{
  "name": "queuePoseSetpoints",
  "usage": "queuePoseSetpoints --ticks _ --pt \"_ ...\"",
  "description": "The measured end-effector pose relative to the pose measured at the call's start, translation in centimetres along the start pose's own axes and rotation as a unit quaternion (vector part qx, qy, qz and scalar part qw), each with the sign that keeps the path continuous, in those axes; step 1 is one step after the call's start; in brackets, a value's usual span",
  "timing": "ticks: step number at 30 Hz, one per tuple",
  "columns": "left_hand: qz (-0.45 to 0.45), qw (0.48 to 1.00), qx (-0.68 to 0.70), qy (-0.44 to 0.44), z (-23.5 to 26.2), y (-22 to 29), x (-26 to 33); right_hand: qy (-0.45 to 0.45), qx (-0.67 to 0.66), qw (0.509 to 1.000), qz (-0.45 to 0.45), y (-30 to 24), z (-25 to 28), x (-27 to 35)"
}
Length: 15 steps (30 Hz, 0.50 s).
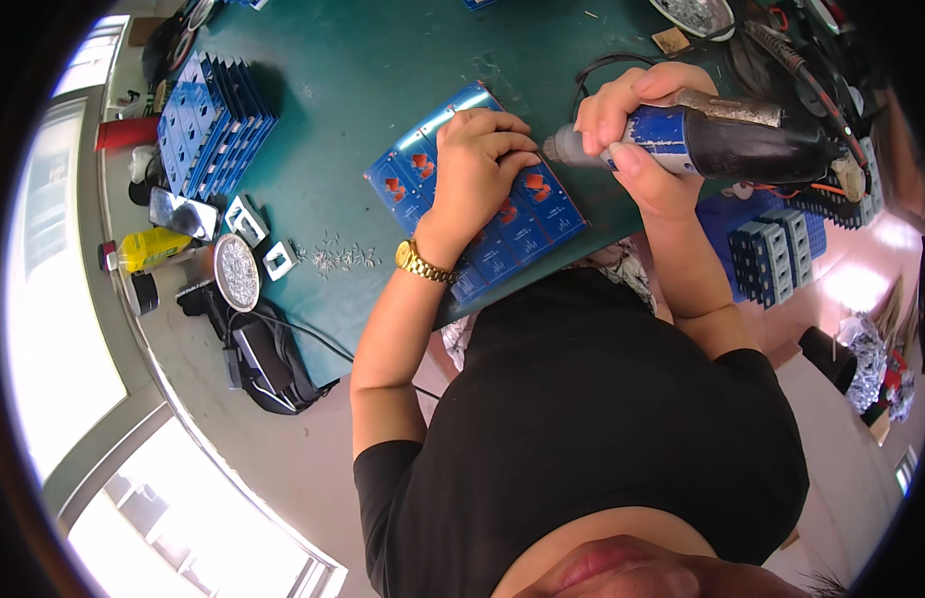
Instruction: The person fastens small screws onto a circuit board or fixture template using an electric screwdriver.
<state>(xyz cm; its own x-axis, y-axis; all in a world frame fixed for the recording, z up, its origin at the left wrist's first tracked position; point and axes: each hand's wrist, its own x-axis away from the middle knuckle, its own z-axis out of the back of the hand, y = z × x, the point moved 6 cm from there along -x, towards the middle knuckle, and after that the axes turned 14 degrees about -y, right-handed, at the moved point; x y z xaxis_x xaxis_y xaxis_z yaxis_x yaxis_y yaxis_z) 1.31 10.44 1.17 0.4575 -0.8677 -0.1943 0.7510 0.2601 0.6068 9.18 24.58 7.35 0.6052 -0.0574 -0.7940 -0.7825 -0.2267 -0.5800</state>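
Blue-barrelled and probably heavy, a power tool [737,140] fills the wrapped right grip [664,189], best held round its body, while the left grip [477,164], any pinch hidden, bends over a glossy blue panel [527,214] with orange-red figures, likely light, stiff and slick, best steadied by its rim, along the bench's [328,110] near edge.

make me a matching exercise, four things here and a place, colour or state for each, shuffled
1 left hand
2 right hand
3 watch
4 yellow bottle

A beside the phone
B gripping the power tool
C gold
D resting on the printed blue panel

Pairs: 1-D, 2-B, 3-C, 4-A
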Motion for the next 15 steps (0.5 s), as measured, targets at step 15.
queuePoseSetpoints --ticks 15 --pt "0.261 0.95 -0.152 0.074 9.3 -4.0 14.4 -0.162 0.115 0.968 -0.155 2.6 -4.0 -3.6"
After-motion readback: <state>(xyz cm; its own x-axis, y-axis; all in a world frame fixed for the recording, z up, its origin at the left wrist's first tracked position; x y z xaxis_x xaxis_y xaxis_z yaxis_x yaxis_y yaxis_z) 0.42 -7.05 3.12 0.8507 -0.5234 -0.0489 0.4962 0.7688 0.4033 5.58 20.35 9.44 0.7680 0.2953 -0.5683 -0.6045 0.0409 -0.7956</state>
